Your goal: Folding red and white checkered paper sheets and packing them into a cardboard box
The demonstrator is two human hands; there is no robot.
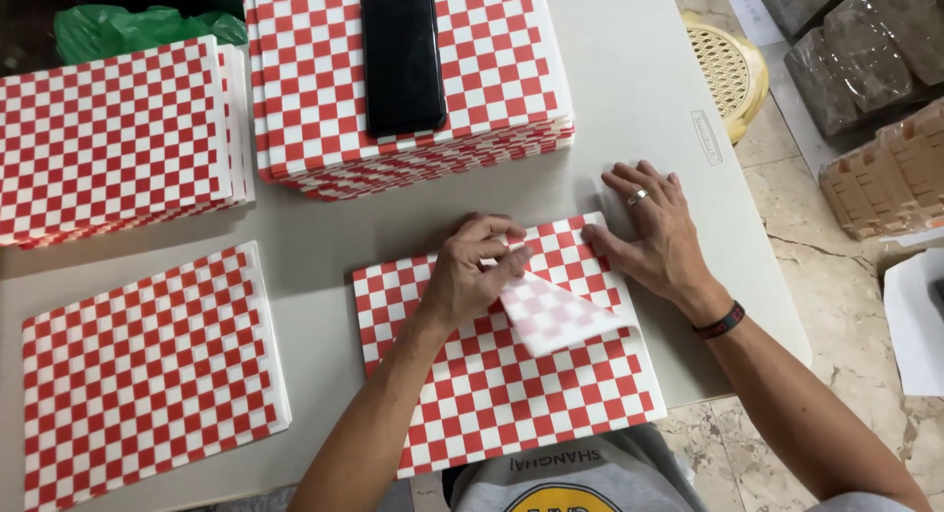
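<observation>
The left hand (472, 271) pinches the folded-over corner (556, 310) of the top checked paper sheet (501, 374) near the bench's (629, 89) front edge, while the open right hand (654, 227) lies flat just beyond that corner.

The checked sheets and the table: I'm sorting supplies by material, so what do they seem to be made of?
The checked sheet under the left hand looks like thin paper: its folded corner shows the red print faintly through a pale back. It may be waxed; that is unclear. The table looks like smooth matte off-white laminate or plastic, with an even surface and a thin edge.
</observation>
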